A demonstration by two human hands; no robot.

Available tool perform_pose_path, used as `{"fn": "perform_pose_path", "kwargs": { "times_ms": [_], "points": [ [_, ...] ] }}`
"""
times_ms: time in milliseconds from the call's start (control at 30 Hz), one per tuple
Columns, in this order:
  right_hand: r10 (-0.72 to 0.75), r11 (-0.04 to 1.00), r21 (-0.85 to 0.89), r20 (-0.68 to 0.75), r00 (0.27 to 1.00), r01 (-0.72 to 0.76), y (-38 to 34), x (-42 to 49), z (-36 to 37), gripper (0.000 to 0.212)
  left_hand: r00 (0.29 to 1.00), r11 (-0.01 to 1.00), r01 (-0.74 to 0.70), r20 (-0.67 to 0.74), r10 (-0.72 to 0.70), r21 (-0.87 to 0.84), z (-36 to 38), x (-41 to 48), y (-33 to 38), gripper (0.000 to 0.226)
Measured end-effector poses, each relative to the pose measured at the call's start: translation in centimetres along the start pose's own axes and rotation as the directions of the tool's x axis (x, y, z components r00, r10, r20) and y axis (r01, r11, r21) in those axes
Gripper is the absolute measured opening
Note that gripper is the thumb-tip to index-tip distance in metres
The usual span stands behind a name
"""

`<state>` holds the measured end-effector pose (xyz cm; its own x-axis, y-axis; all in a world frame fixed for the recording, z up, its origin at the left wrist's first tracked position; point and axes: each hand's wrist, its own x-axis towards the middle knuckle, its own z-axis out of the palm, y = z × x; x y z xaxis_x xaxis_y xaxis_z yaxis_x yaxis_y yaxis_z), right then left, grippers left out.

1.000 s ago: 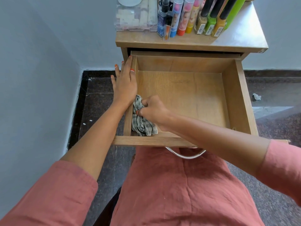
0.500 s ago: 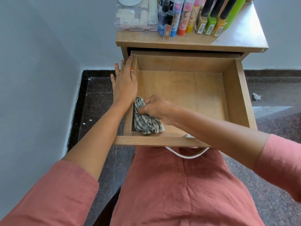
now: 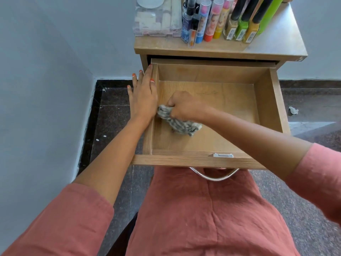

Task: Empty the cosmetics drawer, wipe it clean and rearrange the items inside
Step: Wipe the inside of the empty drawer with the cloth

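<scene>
Drawer [image 3: 230,111]: pulled well out of a small wooden cabinet [image 3: 276,45], over the person's lap. Only a cloth inside; the bare wood floor shows.

Cloth [image 3: 182,125]: grey and white stripes, bunched, lying on the drawer floor near the left wall, about halfway back. It looks blurred.

Right hand [image 3: 181,106]: fingers curled round the upper end of the cloth, gripping it and pressing it down on the wood.

Left hand [image 3: 144,97]: flat, fingers straight, palm resting on the rim of the drawer's left wall, fingertips pointing toward the cabinet.

Drawer front: small metal latch [image 3: 222,155] on the top edge, curved metal handle [image 3: 214,175] below.

Cabinet top: clear plastic box [image 3: 156,23] at the left, then a crowded row of upright tubes and bottles [image 3: 217,21] beside it.

Dark speckled floor [image 3: 114,117]; crumpled white scrap [image 3: 293,110] lies right of the drawer.
</scene>
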<state>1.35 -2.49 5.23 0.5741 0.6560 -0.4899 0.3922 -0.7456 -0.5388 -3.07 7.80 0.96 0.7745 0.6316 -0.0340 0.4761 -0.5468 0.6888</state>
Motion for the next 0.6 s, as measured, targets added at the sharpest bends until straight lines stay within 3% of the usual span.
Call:
{"fn": "perform_pose_path", "kwargs": {
  "times_ms": [67,167,267,400,600],
  "points": [
    [-0.041,0.997,0.070,-0.016,0.999,0.042,0.2,-0.2,1.2,0.018,1.000,1.000,0.007,0.001,-0.007,-0.003,0.1,0.1,0.0,0.046],
    [-0.094,0.985,0.145,0.011,0.996,0.091,0.4,-0.9,2.8,0.010,1.000,1.000,0.010,0.002,-0.010,0.002,0.0,0.1,0.1,0.046],
    [-0.218,0.970,0.111,0.013,0.976,0.215,0.6,-1.5,3.1,0.034,1.000,1.000,0.013,0.001,-0.013,0.000,0.1,0.2,0.1,0.046],
    [-0.364,0.931,0.073,0.073,0.929,0.359,1.0,-2.3,3.2,0.012,1.000,1.000,0.003,-0.005,-0.003,-0.007,0.2,0.3,0.0,0.045],
    [-0.461,0.873,-0.080,0.189,0.867,0.482,1.2,-2.7,3.0,0.031,1.000,1.000,-0.018,-0.019,0.018,0.001,0.2,0.2,0.0,0.045]
  ]
}}
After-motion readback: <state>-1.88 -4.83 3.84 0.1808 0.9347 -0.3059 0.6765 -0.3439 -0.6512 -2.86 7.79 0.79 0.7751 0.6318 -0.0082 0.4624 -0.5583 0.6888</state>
